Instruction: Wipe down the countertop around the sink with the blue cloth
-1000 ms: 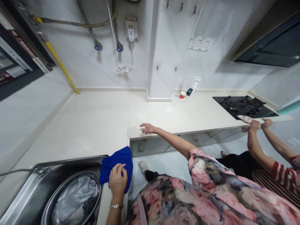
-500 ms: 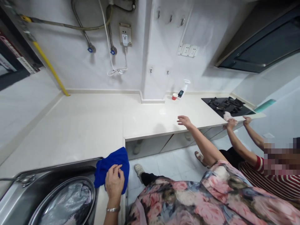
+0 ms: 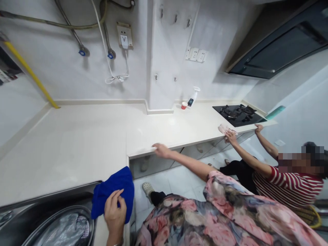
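My left hand is over a blue cloth draped across the corner of the sink. Its fingers are loosely bent, with a gap between thumb and fingers where blue shows through. I see no cloth pinched in it. My right arm reaches out, and my right hand is at the front edge of the white countertop, its fingers pointing left, slightly blurred and holding nothing visible.
A metal basin with clear plastic sits in the sink. A red-and-white cup and spray bottle stand near the wall. Further right is a gas hob. A co-worker in a striped top holds a pinkish cloth there.
My right hand has swung left and lower along the counter's front edge. My left hand stays by the blue cloth. The view has shifted to the right; the co-worker's cloth has moved onto the counter.
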`<action>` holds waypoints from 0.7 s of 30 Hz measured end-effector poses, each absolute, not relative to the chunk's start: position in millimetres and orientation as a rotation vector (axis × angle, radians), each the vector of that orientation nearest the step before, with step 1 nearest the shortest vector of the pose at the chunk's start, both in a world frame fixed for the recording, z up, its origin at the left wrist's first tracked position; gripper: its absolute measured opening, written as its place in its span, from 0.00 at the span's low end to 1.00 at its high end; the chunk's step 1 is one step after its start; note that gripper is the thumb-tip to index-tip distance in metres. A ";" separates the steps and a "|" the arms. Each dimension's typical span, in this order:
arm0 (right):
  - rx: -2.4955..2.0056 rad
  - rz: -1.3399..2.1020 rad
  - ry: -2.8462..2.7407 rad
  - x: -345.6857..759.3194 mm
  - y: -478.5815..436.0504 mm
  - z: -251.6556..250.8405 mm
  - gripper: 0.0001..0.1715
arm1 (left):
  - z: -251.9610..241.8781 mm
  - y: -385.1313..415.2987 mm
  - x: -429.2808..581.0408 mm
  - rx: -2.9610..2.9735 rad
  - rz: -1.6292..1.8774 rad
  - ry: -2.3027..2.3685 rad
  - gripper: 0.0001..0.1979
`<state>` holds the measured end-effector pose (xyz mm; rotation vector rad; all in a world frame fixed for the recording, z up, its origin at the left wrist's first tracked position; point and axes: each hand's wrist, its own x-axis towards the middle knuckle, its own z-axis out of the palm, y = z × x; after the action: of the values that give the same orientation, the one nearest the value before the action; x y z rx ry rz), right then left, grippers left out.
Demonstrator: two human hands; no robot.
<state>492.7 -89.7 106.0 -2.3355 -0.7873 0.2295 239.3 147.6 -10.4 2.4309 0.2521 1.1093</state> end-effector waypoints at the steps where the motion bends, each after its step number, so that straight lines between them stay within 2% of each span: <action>1: -2.322 0.264 -0.878 476.5 -61.1 97.3 0.21 | -9.5 147.0 233.8 2.387 1.128 0.265 0.12; 4: -2.217 0.258 -1.435 421.9 14.2 65.4 0.29 | -11.7 146.9 210.0 2.328 1.186 0.286 0.11; 8: -2.265 0.376 -1.564 349.3 53.7 37.6 0.41 | -9.5 137.7 162.3 2.332 1.166 0.288 0.11; 13: -2.422 0.444 -1.515 310.5 44.1 29.5 0.43 | 7.1 108.5 104.1 2.361 1.076 0.467 0.15; 18: -2.511 0.349 -1.576 296.7 60.6 13.3 0.51 | 6.0 85.6 62.4 2.276 1.002 0.748 0.14; 21: -2.521 0.231 -1.680 302.4 68.1 3.3 0.45 | 0.9 76.1 41.4 2.232 0.978 0.814 0.17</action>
<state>302.4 68.1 3.3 -2.5207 -1.6803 0.2314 41.4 76.1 0.9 2.2323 0.8136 0.9782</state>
